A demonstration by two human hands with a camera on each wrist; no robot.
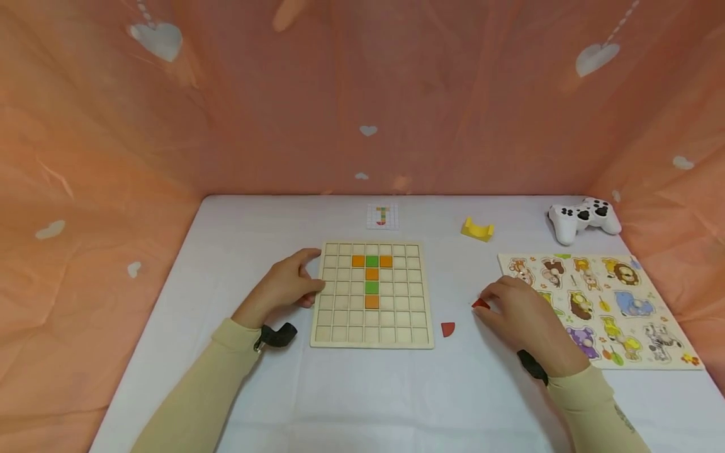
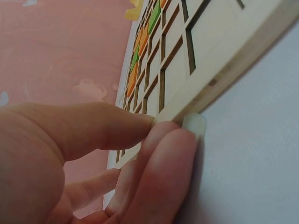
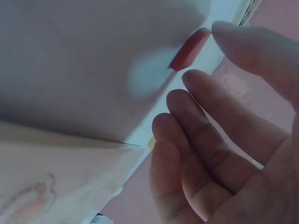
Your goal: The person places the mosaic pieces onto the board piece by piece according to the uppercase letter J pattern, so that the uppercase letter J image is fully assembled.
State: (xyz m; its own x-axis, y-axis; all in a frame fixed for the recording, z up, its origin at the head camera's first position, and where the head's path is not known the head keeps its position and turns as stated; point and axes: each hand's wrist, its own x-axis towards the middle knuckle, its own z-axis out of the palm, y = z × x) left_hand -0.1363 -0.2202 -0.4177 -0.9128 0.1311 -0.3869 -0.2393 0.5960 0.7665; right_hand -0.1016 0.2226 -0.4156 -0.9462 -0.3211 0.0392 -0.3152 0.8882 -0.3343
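Observation:
A square wooden grid board [image 1: 340,318] lies on the white table, with orange and green squares set in a T shape. Along its left edge, my left hand [image 1: 289,282] touches the rim with thumb and index finger spread apart; the other fingers [image 2: 161,172] curl beside the edge in the left wrist view. To the right, my right hand [image 1: 518,311] holds a red quarter-round piece [image 1: 480,303] between thumb and index fingertips. In the right wrist view this red piece [image 3: 190,50] shows close over the table. Another red quarter-round piece [image 1: 448,329] lies flat between board and right hand.
Behind the board lies a small pattern card [image 1: 382,216] showing a J. A yellow notched block [image 1: 477,229] stands farther right. An animal peg puzzle [image 1: 668,314] extends beneath my right hand and wrist. A white game controller [image 1: 583,217] sits at the back right corner.

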